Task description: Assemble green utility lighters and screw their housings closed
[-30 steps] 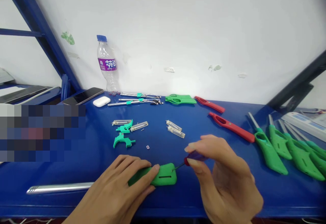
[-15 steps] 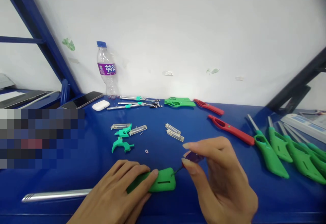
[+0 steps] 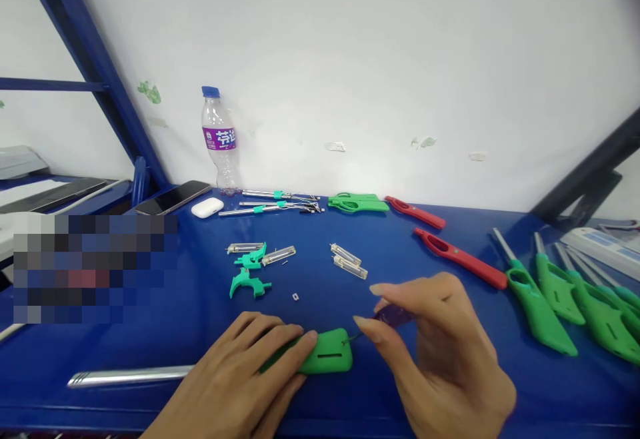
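Note:
A long-nosed green lighter (image 3: 327,354) lies on the blue table (image 3: 310,272) near the front edge, its silver metal tube (image 3: 130,377) pointing left. My left hand (image 3: 250,372) presses down on the green handle, fingers curled over it. My right hand (image 3: 440,352) pinches a small purple-handled screwdriver (image 3: 393,314), whose thin tip touches the right end of the green handle.
Loose teal triggers (image 3: 249,284), clear gas tubes (image 3: 349,260) and a tiny square part (image 3: 295,297) lie mid-table. Behind them are metal nozzles (image 3: 273,202), a green shell (image 3: 357,203), red shells (image 3: 463,258), a water bottle (image 3: 221,139), a phone (image 3: 173,197) and earbud case (image 3: 207,208). Several green lighters (image 3: 555,296) lie right.
The view has shifted slightly. My right hand's fingers have turned a little on the screwdriver, its tip staying at the handle's end. My left hand keeps pressing the lighter.

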A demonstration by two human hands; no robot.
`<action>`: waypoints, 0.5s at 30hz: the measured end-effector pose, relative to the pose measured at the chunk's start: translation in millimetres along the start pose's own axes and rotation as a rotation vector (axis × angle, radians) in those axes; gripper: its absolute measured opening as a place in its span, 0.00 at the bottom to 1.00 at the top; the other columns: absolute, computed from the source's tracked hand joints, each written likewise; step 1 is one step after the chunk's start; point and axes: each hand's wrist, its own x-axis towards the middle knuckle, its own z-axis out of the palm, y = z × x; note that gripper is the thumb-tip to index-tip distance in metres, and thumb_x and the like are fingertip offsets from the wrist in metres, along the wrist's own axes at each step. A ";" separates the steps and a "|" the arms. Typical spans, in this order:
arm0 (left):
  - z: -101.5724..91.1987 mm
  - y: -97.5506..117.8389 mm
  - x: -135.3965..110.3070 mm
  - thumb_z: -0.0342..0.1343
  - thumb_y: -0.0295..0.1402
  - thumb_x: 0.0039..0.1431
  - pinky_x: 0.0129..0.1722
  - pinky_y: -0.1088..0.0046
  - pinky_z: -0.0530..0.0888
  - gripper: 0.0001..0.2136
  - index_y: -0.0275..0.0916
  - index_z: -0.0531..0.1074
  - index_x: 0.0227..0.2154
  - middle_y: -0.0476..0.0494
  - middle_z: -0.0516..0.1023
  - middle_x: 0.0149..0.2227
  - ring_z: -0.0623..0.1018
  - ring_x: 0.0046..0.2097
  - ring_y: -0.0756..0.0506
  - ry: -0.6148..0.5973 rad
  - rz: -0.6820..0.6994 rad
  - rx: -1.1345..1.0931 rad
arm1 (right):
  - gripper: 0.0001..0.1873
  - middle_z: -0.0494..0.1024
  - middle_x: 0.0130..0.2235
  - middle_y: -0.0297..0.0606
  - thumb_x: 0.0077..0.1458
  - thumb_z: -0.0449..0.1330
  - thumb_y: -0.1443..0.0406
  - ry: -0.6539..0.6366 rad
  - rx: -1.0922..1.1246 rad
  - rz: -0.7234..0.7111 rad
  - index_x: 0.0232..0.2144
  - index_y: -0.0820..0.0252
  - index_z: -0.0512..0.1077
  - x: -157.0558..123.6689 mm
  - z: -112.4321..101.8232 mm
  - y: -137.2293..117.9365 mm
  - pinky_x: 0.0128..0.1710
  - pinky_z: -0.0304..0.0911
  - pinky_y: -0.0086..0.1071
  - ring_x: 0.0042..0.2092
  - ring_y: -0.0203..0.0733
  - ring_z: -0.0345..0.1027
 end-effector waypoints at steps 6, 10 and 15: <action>0.4 0.1 -1.3 0.44 0.31 0.81 0.47 0.64 0.81 0.15 0.39 0.76 0.56 0.46 0.87 0.47 0.85 0.45 0.43 0.012 0.000 -0.014 | 0.33 0.81 0.54 0.39 0.66 0.57 0.80 -0.095 -0.022 0.022 0.67 0.50 0.72 -0.5 -1.4 -1.7 0.46 0.79 0.36 0.48 0.41 0.80; 0.7 -0.1 -0.7 0.44 0.30 0.81 0.47 0.63 0.81 0.15 0.39 0.76 0.56 0.46 0.87 0.47 0.85 0.45 0.43 0.007 0.005 -0.007 | 0.21 0.78 0.37 0.34 0.65 0.66 0.75 -0.030 -0.017 0.029 0.57 0.52 0.78 1.1 -2.4 -1.7 0.32 0.76 0.31 0.35 0.37 0.76; 1.1 -0.4 -1.6 0.45 0.30 0.80 0.46 0.64 0.81 0.15 0.39 0.75 0.57 0.46 0.87 0.47 0.85 0.45 0.43 0.022 0.008 -0.010 | 0.20 0.82 0.51 0.41 0.72 0.57 0.72 -0.133 -0.075 -0.003 0.62 0.54 0.75 2.9 -5.7 -0.9 0.43 0.80 0.34 0.46 0.41 0.81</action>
